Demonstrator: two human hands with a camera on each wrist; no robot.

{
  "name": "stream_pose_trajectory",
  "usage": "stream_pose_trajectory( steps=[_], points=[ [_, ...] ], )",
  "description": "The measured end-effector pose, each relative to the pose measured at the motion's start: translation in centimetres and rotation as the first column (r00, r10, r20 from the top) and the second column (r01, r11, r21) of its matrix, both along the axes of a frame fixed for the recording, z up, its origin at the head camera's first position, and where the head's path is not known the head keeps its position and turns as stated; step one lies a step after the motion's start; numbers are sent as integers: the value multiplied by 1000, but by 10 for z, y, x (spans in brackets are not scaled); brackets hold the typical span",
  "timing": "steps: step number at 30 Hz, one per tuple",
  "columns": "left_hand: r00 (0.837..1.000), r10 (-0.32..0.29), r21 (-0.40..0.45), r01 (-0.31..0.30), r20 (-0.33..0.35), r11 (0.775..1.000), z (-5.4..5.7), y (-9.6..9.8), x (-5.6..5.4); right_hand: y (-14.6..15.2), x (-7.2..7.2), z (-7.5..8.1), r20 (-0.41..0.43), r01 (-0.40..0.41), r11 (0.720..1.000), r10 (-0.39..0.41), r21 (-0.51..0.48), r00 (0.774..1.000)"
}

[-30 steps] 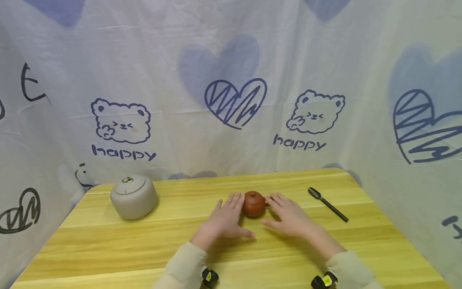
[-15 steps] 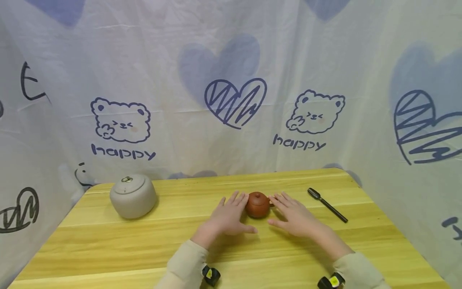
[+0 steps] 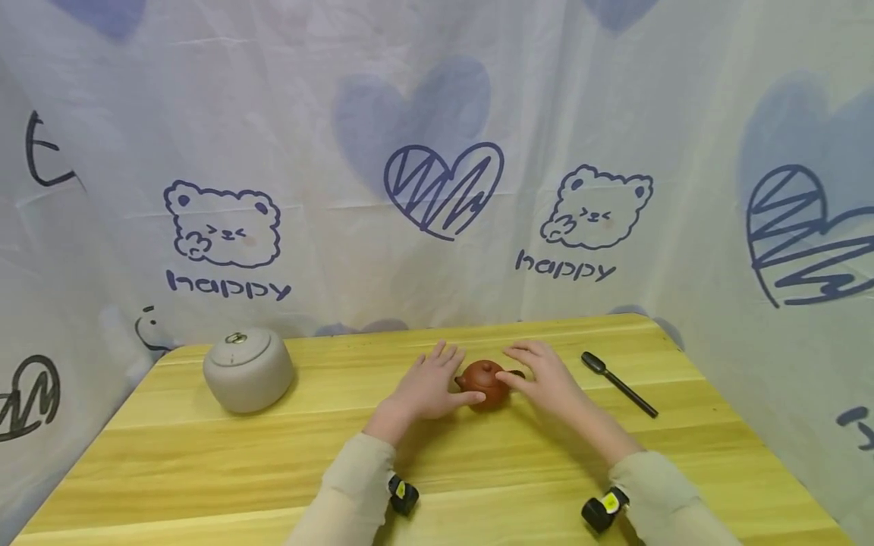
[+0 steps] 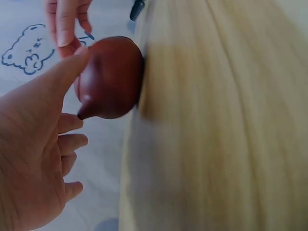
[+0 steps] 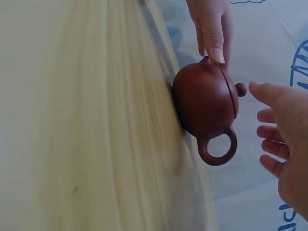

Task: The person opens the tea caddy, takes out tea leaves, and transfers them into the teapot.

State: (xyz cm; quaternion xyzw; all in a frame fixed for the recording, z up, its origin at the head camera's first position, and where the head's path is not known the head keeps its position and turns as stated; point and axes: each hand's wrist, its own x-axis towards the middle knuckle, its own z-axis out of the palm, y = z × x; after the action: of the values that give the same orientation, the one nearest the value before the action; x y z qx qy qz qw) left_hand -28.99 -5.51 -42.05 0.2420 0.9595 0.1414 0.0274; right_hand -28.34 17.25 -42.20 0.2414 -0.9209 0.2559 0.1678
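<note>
A small reddish-brown clay teapot (image 3: 483,374) stands on the wooden table with its lid on, spout to the left and handle to the right. On the spout side is my left hand (image 3: 426,388), fingers spread and fairly straight, its thumb reaching across the teapot's near side. In the left wrist view that thumb overlaps the teapot's body (image 4: 113,79) above the spout. My right hand (image 3: 551,385) hovers by the handle side, fingers loosely bent. Its thumb tip comes close to the lid knob (image 5: 241,89) in the right wrist view, where the looped handle (image 5: 217,161) is free of fingers.
A pale grey lidded jar (image 3: 247,375) with a metal ring on top sits at the table's left. To the right lies a dark scoop (image 3: 620,384) with a long handle. A white printed cloth (image 3: 437,280) hangs behind and beside the table (image 3: 225,470).
The teapot first shifted slightly right between my hands, and its spout now shows at the left. Both hands have moved, the left thumb rising to its near side and the right one toward the lid.
</note>
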Motion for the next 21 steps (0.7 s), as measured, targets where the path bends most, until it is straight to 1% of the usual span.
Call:
stream_pose_trajectory(
  steps=[2,6,9,14,18,21],
  points=[
    [1000,-15,-1,15,6,1000,-3,0,-3,-4,-5,-1,-3,-2,999,2,-41,1000],
    [999,-34,12,34,33,999,-7,3,-9,-11,-12,-2,-19,-22,996,20,-84,1000],
    [998,-35,14,35,50,999,-8,5,-11,-15,-16,-3,-28,-38,996,36,-85,999],
    [999,-30,-20,31,41,999,-10,8,-12,-20,-18,-4,-50,-54,997,51,-61,997],
    [999,-26,-47,28,39,999,-9,9,-12,-22,-19,-5,-63,-71,995,66,-73,996],
    [998,-26,-60,29,51,998,-7,10,-12,-22,-18,-6,-56,-74,993,69,-95,996]
  ],
)
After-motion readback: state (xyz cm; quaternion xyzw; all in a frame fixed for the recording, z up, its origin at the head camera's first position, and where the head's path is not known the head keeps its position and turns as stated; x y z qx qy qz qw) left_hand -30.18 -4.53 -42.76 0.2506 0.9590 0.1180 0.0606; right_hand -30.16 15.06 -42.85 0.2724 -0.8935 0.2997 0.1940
